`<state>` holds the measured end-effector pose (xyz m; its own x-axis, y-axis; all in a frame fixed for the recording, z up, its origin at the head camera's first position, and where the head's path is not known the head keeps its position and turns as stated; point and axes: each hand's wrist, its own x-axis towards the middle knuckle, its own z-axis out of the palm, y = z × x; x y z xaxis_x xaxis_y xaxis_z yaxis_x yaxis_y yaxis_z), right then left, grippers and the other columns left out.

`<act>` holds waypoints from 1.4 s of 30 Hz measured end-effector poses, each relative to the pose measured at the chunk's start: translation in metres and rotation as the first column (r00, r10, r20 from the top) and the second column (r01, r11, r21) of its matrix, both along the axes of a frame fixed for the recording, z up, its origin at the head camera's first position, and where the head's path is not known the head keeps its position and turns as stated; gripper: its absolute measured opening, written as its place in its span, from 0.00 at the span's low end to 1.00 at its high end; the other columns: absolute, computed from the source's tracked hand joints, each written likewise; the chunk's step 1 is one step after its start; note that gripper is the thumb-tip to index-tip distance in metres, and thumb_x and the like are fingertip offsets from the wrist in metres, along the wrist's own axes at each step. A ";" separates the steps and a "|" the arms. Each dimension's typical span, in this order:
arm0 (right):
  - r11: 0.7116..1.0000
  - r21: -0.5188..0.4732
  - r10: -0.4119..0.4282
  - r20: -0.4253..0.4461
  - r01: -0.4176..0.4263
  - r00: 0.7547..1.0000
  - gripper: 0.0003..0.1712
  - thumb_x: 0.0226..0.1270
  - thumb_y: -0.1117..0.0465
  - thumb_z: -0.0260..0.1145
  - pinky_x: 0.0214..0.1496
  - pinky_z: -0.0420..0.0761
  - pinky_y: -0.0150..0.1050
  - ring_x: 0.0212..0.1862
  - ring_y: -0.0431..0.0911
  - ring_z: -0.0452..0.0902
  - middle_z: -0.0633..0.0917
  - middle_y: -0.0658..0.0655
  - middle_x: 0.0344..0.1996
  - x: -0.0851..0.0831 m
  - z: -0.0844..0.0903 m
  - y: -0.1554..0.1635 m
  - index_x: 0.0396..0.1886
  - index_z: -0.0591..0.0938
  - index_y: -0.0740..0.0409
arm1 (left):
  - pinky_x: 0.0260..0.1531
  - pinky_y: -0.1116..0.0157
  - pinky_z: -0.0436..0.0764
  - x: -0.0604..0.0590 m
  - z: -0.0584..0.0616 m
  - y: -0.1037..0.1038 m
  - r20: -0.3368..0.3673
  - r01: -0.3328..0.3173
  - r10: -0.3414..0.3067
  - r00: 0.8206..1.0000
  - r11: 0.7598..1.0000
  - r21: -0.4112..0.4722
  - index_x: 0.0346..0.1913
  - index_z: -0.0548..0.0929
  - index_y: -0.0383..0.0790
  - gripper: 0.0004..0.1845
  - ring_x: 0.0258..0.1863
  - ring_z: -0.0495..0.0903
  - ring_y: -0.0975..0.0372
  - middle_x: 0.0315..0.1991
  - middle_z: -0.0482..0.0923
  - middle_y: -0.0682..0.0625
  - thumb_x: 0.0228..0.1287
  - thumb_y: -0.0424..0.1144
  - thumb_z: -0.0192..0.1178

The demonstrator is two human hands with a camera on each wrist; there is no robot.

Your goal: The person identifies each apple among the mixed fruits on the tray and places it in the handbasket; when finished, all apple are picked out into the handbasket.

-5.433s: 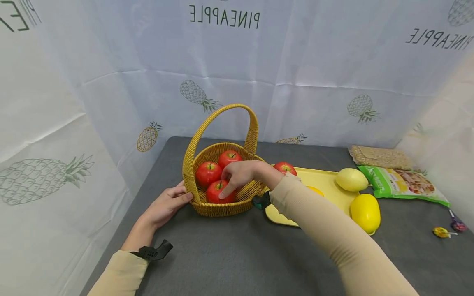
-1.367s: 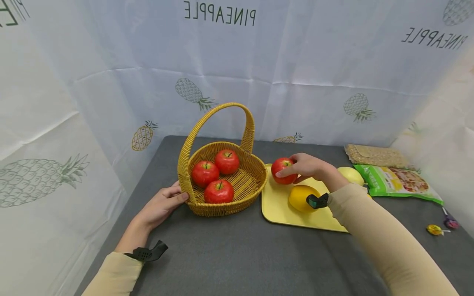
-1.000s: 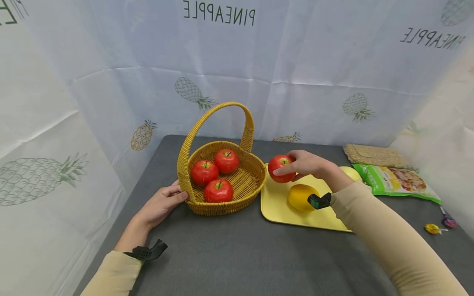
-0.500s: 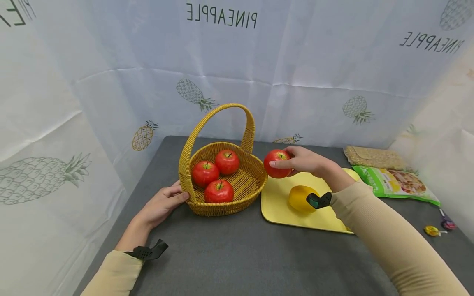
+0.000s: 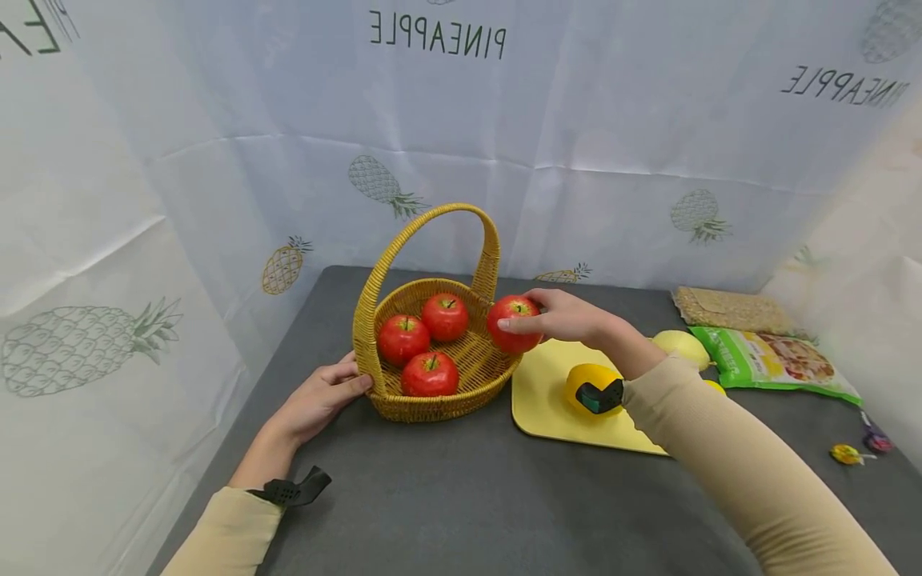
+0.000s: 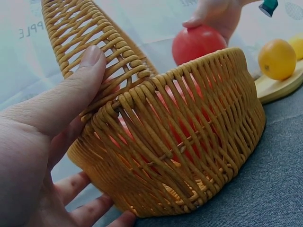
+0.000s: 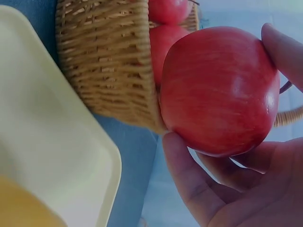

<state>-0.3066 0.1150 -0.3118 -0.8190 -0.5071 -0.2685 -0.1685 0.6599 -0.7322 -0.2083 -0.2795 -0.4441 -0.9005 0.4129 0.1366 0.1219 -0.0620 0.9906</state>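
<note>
The right hand grips a red apple with fingers and thumb curled round it, holding it in the air over the right rim of the wicker basket; in the right wrist view the apple sits just beside the basket wall, above the edge of the yellow tray. The left hand rests against the basket's left side, its thumb pressed on the base of the handle and the other fingers lying along the wall below; three more apples lie inside the basket; a yellow fruit lies on the tray, which rests on the grey table just to the right of the basket.
</note>
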 end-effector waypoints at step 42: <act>0.956 0.207 0.194 0.091 -0.210 0.977 0.41 0.61 0.41 0.76 0.55 0.80 0.45 0.55 0.50 0.76 0.80 0.54 0.54 -0.014 -0.011 -0.059 0.64 0.75 0.61 | 0.62 0.72 0.70 0.003 -0.001 0.002 -0.020 -0.005 0.005 1.000 1.000 -0.005 0.57 0.81 0.22 0.16 0.80 0.35 0.43 0.81 0.44 0.36 0.78 0.34 0.58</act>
